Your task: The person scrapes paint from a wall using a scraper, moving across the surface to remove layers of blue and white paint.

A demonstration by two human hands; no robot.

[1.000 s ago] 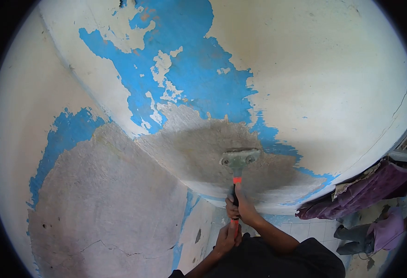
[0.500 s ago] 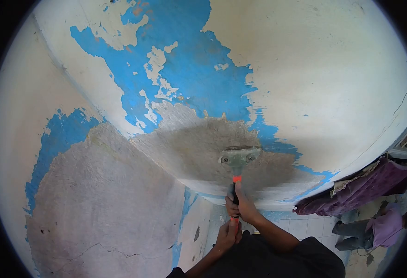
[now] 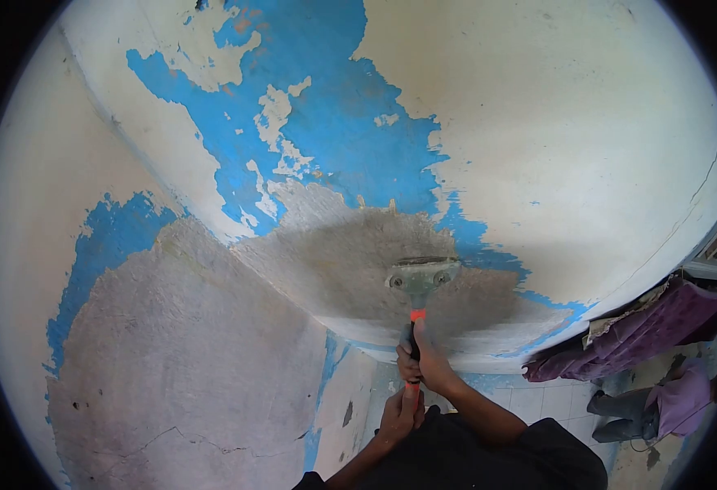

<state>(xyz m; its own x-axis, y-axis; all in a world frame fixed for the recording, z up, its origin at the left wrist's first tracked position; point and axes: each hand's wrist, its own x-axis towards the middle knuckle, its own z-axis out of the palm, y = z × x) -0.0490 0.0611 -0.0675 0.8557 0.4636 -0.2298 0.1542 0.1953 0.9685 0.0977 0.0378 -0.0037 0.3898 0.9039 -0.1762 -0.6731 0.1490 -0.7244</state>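
A wide-bladed paint scraper (image 3: 420, 279) with a red and black handle points up toward the wall. Its blade lies at the bare grey plaster (image 3: 342, 261), below the edge of the blue paint (image 3: 358, 139). My right hand (image 3: 430, 359) is wrapped round the upper handle. Lower down, my left hand (image 3: 402, 415) closes on the handle's end. Both hands hide parts of the grip. Cream paint (image 3: 554, 147) surrounds the blue patch with ragged edges.
Another large grey patch (image 3: 187, 351) with a crack covers the adjoining wall at left. Purple cloth (image 3: 636, 331) hangs at right. Beneath it, a person in a pink top (image 3: 681, 400) stands on the floor at lower right.
The wall and the cloth have shifted very slightly in view. Both hands and the scraper look almost the same, with the same grip.
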